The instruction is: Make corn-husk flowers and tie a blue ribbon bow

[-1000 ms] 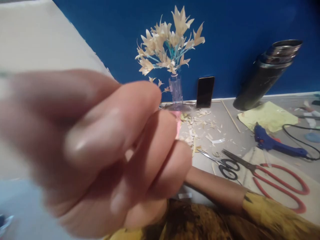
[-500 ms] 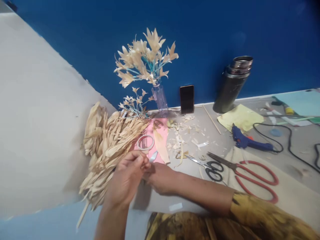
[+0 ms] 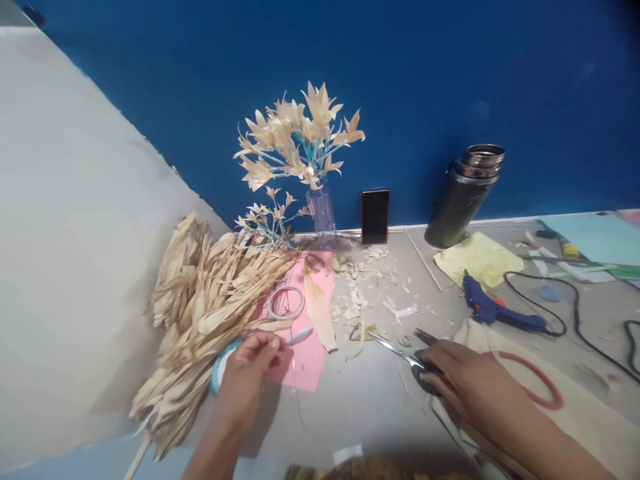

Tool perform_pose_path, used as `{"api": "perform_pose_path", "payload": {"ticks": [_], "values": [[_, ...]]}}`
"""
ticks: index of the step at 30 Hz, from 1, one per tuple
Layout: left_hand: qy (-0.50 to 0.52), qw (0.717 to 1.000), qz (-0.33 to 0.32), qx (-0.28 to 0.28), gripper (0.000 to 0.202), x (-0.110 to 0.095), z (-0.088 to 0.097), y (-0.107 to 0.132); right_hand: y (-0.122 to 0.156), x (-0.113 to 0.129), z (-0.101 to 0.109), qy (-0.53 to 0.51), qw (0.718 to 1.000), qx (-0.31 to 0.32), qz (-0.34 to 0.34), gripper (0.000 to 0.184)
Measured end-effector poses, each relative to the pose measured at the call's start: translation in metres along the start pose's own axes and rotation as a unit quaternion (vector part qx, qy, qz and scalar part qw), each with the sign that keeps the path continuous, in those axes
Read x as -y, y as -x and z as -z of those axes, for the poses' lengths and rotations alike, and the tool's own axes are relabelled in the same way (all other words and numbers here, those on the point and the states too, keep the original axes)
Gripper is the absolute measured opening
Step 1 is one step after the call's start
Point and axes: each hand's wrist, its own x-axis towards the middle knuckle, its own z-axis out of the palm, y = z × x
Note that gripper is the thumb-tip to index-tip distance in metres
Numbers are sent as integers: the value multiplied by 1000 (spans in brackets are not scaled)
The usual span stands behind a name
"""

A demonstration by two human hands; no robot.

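My left hand (image 3: 253, 357) is closed in a pinch over the left side of the pink paper (image 3: 310, 367). What its fingertips hold is too small to make out; a pale strip (image 3: 300, 335) shows just beyond them. Partly behind that wrist is a light-blue and white round thing (image 3: 218, 373). On the right, my right hand (image 3: 457, 373) has its fingers round the black handles of the small scissors (image 3: 407, 357), whose blades point left on the table. Under the same hand lie large red-handled scissors (image 3: 543, 383), mostly covered.
Dried husks (image 3: 200, 320) are heaped at left. A tape ring (image 3: 286, 303) and a husk piece (image 3: 320, 310) lie on the pink paper. Behind stand husk flowers in a vase (image 3: 321, 210), a phone (image 3: 375, 217) and a flask (image 3: 463, 197). A corded glue gun (image 3: 500, 307) lies right.
My hands were together over the pink paper. My right hand has moved away to the right and taken the small scissors by the handles; my left hand stays pinched, slightly lower left.
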Motion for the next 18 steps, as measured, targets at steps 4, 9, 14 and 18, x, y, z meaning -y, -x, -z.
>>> {"api": "perform_pose_path", "payload": {"ticks": [4,9,14,18], "values": [[24,996,4,84,25,-11,-45,21,16,-13,-12,52,998,27,-22,19],[96,977,30,189,31,-31,-102,31,14,-4,-8,3,997,68,-24,24],[124,971,-8,207,28,-48,-123,17,22,-7,-6,-47,995,78,-33,26],[128,972,-5,199,28,-42,-131,9,23,-10,-7,-65,996,67,-5,24]]}}
